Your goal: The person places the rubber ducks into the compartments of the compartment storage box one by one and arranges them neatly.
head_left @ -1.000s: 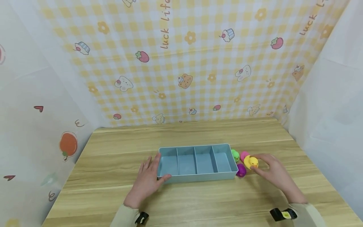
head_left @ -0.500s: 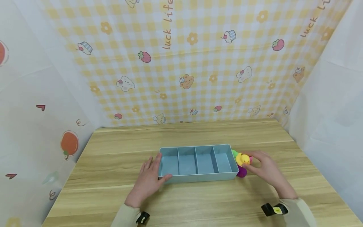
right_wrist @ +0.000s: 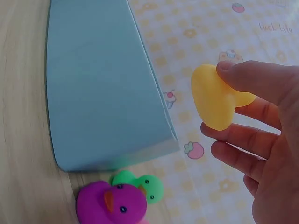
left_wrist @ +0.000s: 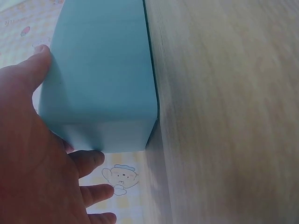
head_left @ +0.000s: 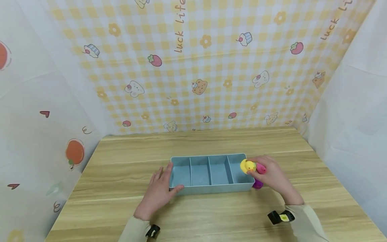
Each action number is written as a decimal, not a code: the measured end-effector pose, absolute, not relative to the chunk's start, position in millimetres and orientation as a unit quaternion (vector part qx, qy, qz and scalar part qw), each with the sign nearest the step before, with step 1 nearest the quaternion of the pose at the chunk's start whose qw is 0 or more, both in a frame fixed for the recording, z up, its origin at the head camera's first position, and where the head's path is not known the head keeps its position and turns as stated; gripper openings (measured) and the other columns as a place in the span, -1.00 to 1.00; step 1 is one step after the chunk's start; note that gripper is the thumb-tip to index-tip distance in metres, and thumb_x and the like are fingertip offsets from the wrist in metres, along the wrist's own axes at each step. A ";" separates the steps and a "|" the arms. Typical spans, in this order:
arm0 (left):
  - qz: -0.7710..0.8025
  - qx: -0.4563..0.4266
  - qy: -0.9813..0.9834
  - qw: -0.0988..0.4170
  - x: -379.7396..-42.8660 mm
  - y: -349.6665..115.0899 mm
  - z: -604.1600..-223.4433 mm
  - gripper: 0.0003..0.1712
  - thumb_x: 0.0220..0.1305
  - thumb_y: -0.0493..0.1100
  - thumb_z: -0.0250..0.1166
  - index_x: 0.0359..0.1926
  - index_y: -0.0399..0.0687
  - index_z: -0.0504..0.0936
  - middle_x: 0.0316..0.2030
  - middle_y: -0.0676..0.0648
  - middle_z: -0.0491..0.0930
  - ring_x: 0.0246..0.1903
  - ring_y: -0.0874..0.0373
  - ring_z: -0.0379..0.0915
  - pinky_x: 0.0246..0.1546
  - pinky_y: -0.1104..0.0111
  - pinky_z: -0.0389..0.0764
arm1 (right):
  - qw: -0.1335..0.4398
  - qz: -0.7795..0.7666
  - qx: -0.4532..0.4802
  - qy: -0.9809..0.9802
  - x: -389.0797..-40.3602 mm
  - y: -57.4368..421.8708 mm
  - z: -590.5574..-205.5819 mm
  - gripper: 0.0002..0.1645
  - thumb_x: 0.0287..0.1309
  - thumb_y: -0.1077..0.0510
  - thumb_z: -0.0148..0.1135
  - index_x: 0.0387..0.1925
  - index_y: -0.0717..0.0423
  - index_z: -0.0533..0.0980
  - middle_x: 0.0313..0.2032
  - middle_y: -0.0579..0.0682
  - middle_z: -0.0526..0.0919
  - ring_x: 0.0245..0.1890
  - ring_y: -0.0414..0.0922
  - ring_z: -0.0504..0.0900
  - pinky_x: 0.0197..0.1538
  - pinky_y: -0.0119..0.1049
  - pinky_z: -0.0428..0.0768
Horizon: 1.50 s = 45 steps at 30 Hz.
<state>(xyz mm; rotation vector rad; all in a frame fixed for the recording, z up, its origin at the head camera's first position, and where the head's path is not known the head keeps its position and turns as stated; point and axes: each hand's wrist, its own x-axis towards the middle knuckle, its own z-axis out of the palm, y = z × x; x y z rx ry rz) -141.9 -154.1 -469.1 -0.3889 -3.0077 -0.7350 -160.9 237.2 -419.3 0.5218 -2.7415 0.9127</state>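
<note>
My right hand [head_left: 272, 173] pinches a yellow rubber duck [head_left: 248, 166] between thumb and fingers. In the head view the duck overlaps the rightmost compartment of the blue four-section box [head_left: 211, 190]. Seen from the right wrist, the duck [right_wrist: 211, 100] is raised above the box's rim. My left hand [head_left: 158, 193] rests at the box's left end, its fingers extended; in the left wrist view the thumb touches the long side wall of the box [left_wrist: 103, 70] and the fingertips are at its end wall.
Beside the box's right end sit a purple duck [right_wrist: 112, 203], a green duck [right_wrist: 152, 186] and a pink duck [head_left: 261, 168], partly hidden by the right hand in the head view. The wooden table [head_left: 193, 215] ends at a patterned cloth backdrop [head_left: 181, 67].
My right hand has carried the yellow duck left and slightly up, from above the other ducks to over the box's right end. The left hand stays at the box.
</note>
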 end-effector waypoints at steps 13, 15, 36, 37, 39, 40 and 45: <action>-0.236 -0.134 -0.962 0.015 -142.1 -155.9 -468.0 0.09 0.19 0.37 0.15 0.49 -0.14 -0.05 0.42 -0.19 0.14 0.41 -0.32 -0.09 0.37 -0.14 0.03 | 0.123 0.308 0.233 -0.914 -169.2 204.4 -423.6 -0.59 -0.07 0.13 0.49 -0.10 0.06 0.62 -0.14 -0.02 0.70 -0.08 0.00 0.57 -0.02 0.07 0.56; -0.238 -0.133 -0.962 0.012 -142.6 -155.6 -467.3 0.09 0.19 0.38 0.14 0.50 -0.14 -0.06 0.42 -0.19 0.14 0.42 -0.32 -0.10 0.37 -0.14 0.03 | 0.117 0.311 0.236 -0.913 -170.1 199.7 -422.7 -0.58 -0.07 0.12 0.49 -0.09 0.05 0.62 -0.13 -0.03 0.70 -0.08 0.00 0.57 0.03 0.09 0.53; -0.251 -0.132 -0.959 0.005 -141.1 -155.3 -465.8 0.10 0.18 0.36 0.16 0.50 -0.15 -0.08 0.43 -0.19 0.11 0.42 -0.32 -0.11 0.38 -0.12 0.03 | 0.096 0.334 0.266 -0.899 -183.1 150.2 -421.6 -0.59 -0.06 0.10 0.48 -0.10 0.07 0.63 -0.11 -0.03 0.70 -0.01 0.01 0.55 0.12 0.09 0.40; -0.253 -0.132 -0.959 0.006 -141.0 -155.3 -465.6 0.10 0.18 0.36 0.16 0.50 -0.15 -0.07 0.44 -0.19 0.11 0.42 -0.31 -0.11 0.38 -0.13 0.04 | 0.098 0.334 0.268 -0.898 -183.6 147.7 -421.8 -0.59 -0.06 0.11 0.49 -0.11 0.08 0.64 -0.11 -0.03 0.70 -0.01 0.02 0.55 0.13 0.10 0.38; -0.257 -0.130 -0.958 0.005 -140.9 -155.3 -465.4 0.11 0.18 0.36 0.17 0.50 -0.15 -0.07 0.43 -0.19 0.11 0.42 -0.31 -0.11 0.37 -0.13 0.05 | 0.103 0.333 0.273 -0.897 -184.8 142.7 -422.2 -0.59 -0.07 0.11 0.49 -0.12 0.08 0.64 -0.13 -0.03 0.71 -0.02 0.01 0.55 0.16 0.12 0.35; -0.257 -0.129 -0.958 0.004 -140.9 -155.4 -465.6 0.11 0.18 0.37 0.16 0.50 -0.15 -0.07 0.44 -0.19 0.11 0.42 -0.31 -0.11 0.37 -0.14 0.06 | 0.104 0.332 0.275 -0.896 -185.2 140.0 -422.2 -0.59 -0.08 0.11 0.49 -0.12 0.08 0.64 -0.13 -0.03 0.71 -0.02 0.01 0.56 0.16 0.13 0.35; -0.259 -0.125 -0.958 0.000 -141.4 -156.0 -466.4 0.10 0.18 0.37 0.16 0.50 -0.14 -0.07 0.44 -0.18 0.11 0.42 -0.30 -0.11 0.36 -0.14 0.08 | 0.105 0.326 0.286 -0.895 -187.7 126.9 -423.3 -0.59 -0.09 0.07 0.50 -0.14 0.06 0.65 -0.15 -0.07 0.72 -0.06 -0.03 0.57 0.13 0.08 0.40</action>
